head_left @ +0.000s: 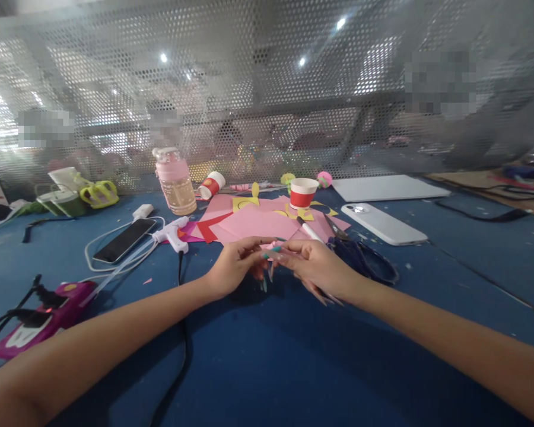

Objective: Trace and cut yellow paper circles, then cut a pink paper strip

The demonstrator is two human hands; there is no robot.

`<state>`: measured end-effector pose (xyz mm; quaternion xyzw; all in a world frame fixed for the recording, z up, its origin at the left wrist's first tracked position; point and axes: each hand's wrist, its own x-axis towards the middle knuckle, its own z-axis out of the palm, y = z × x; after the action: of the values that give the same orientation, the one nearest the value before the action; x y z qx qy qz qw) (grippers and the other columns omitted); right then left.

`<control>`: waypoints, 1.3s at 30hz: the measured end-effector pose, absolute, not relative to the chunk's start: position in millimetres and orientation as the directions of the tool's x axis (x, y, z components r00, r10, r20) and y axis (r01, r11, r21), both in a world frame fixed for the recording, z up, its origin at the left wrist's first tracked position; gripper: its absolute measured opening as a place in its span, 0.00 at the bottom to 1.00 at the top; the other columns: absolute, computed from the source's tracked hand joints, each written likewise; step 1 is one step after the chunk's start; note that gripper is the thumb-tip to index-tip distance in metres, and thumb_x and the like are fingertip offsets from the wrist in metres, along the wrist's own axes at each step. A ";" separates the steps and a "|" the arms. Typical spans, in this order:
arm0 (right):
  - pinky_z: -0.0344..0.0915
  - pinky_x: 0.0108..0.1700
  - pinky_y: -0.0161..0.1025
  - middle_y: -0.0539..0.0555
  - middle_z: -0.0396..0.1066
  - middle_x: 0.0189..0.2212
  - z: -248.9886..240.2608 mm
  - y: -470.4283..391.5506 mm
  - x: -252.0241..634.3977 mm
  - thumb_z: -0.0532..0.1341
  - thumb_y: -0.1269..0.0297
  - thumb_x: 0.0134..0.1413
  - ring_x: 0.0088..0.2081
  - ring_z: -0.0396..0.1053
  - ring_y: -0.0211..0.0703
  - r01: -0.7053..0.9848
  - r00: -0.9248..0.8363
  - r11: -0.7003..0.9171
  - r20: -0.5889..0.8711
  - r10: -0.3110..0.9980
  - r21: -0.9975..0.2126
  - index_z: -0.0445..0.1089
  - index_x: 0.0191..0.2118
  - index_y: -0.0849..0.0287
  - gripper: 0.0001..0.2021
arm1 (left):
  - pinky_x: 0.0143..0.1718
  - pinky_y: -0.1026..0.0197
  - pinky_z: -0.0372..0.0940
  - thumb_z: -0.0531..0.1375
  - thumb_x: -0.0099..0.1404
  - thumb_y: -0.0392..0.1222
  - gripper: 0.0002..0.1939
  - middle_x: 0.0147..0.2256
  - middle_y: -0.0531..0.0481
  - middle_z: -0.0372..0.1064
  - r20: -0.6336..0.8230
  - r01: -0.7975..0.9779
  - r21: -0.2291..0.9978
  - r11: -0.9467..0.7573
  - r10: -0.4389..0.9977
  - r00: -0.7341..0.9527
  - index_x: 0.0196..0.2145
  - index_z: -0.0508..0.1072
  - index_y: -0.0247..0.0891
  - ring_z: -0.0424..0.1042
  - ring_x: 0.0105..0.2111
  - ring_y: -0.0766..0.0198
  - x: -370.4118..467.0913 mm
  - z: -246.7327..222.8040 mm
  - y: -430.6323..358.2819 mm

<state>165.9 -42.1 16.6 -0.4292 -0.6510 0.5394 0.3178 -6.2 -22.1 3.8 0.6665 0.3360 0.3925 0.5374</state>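
Note:
Fingertips meeting, my left hand (235, 264) and my right hand (320, 267) pinch a small pink piece (275, 244), apparently paper, above the blue table. Most of the piece is hidden by the fingers. Just beyond my hands lie pink paper sheets (262, 223) with yellow paper cut-outs (245, 204) and a red paper strip (208, 228). Close to my right hand are a white marker (309, 229) and dark-handled scissors (360, 258). To the left of my left hand rests a white glue gun (173, 234) with a black cord.
A red-and-white paper cup (303, 193) stands behind the sheets; another paper cup (211, 185) lies tipped beside a pink-lidded bottle (177, 184). A white phone (382, 224) lies right, a black phone (124, 240) left. A magenta power strip (48, 320) with cords sits near my left forearm.

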 end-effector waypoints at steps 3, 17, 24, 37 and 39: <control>0.46 0.07 0.27 0.38 0.51 0.04 15.5 -39.4 167.6 0.61 0.46 0.43 0.05 0.51 0.31 0.225 -0.439 0.065 -0.042 0.898 -0.972 0.68 0.40 0.63 0.25 | 0.23 0.67 0.62 0.60 0.56 0.52 0.23 0.23 0.52 0.68 0.184 0.075 0.966 -0.247 0.861 0.474 0.44 0.71 0.33 0.64 0.19 0.72 -6.7 3.7 -22.5; 0.44 0.07 0.26 0.38 0.49 0.05 8.7 -44.5 162.4 0.53 0.35 0.44 0.05 0.46 0.28 0.076 -0.497 0.012 -0.027 0.868 -0.997 0.62 0.27 0.59 0.27 | 0.30 0.65 0.63 0.53 0.63 0.47 0.13 0.31 0.49 0.65 0.353 0.266 0.808 -0.526 0.793 0.496 0.36 0.70 0.35 0.66 0.28 0.67 -5.4 7.0 -29.8; 0.43 0.07 0.28 0.40 0.48 0.05 5.9 -45.0 161.1 0.47 0.33 0.46 0.04 0.46 0.28 0.104 -0.471 0.022 -0.029 0.882 -0.994 0.56 0.19 0.57 0.29 | 0.30 0.65 0.66 0.55 0.62 0.49 0.21 0.38 0.46 0.68 0.296 0.144 0.897 -0.418 0.810 0.507 0.49 0.67 0.35 0.67 0.27 0.68 -3.6 5.3 -30.0; 0.45 0.07 0.28 0.42 0.52 0.05 14.0 -49.3 158.9 0.50 0.30 0.39 0.06 0.50 0.29 0.137 -0.522 0.003 -0.070 0.850 -0.991 0.58 0.17 0.58 0.31 | 0.23 0.67 0.65 0.63 0.54 0.48 0.17 0.28 0.51 0.69 0.276 -0.123 0.961 -0.247 0.856 0.438 0.36 0.71 0.33 0.67 0.23 0.70 -0.1 7.2 -29.6; 0.49 0.08 0.27 0.42 0.56 0.07 14.3 -48.1 158.9 0.55 0.32 0.37 0.07 0.55 0.30 0.156 -0.524 -0.022 -0.102 0.845 -0.987 0.62 0.23 0.60 0.29 | 0.29 0.65 0.66 0.65 0.52 0.46 0.15 0.29 0.50 0.71 0.275 -0.115 0.961 -0.250 0.888 0.370 0.34 0.72 0.33 0.69 0.27 0.68 0.1 7.3 -28.5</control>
<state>158.9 -48.1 14.3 -0.3931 -0.6368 0.5972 0.2886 0.1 -28.5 7.3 0.6344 0.3044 0.4717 0.5314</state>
